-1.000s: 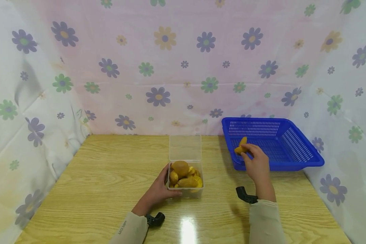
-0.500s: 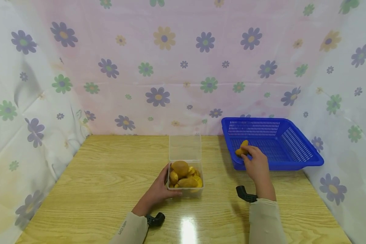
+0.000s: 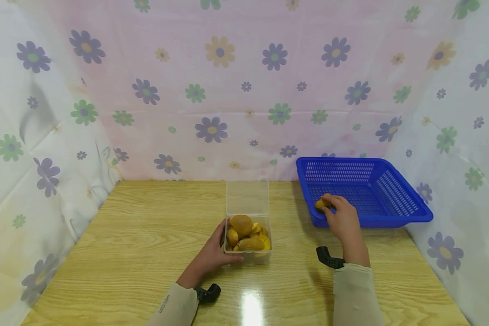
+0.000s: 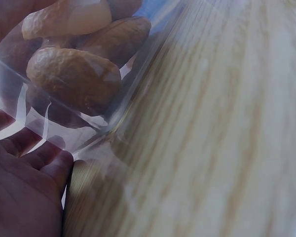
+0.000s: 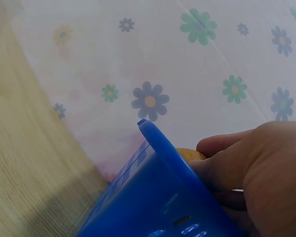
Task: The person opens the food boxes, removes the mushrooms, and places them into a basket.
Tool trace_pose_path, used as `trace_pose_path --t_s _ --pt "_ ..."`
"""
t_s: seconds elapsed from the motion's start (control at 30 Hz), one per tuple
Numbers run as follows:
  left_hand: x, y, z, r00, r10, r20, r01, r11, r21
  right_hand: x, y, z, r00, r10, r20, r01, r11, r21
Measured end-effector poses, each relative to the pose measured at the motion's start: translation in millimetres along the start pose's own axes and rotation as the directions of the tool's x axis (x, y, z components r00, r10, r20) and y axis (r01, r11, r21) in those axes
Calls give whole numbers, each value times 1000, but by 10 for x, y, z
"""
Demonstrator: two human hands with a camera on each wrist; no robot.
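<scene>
A clear plastic box (image 3: pixel 248 257) with its lid (image 3: pixel 247 197) folded back stands on the table, filled with yellow-brown rounded pieces (image 3: pixel 250 245). My left hand (image 3: pixel 213 251) holds this box at its left side and near corner. In the left wrist view, the fingers (image 4: pixel 56 165) lie against the transparent wall, with brown oval pieces (image 4: pixel 74 79) behind it. My right hand (image 3: pixel 343 219) pinches a yellow-brown lumpy piece (image 3: pixel 320 204) inside the near left corner of the blue basket (image 3: pixel 409 222). In the right wrist view, the basket rim (image 5: pixel 175 158) hides most of that piece (image 5: pixel 190 154).
The wooden table (image 3: pixel 146 235) spreads out around the box. A flowered cloth (image 3: pixel 244 90) hangs behind the table and along both sides. The basket stands at the back right, close to the cloth.
My right hand has lowered slightly in the basket, and the piece it pinches has sunk lower and shows less. The left hand and the box stay in place.
</scene>
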State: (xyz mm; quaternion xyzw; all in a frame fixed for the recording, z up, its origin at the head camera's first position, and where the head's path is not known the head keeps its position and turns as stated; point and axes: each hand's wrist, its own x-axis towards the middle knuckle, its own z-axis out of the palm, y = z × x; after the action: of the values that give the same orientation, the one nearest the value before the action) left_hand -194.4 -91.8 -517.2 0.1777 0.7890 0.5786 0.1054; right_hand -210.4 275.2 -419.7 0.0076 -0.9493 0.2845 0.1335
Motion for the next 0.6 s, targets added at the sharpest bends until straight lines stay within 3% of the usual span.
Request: trace_pose_path --t_s 0.3,0.6 --pt "-6 4 6 1000 -5 -5 5 1000 -6 0 4 -1 999 31 26 -31 1000 7" --pt "1 -11 8 1000 7 -2 -7 1000 0 -2 -17 2 1000 -12 6 12 1000 0"
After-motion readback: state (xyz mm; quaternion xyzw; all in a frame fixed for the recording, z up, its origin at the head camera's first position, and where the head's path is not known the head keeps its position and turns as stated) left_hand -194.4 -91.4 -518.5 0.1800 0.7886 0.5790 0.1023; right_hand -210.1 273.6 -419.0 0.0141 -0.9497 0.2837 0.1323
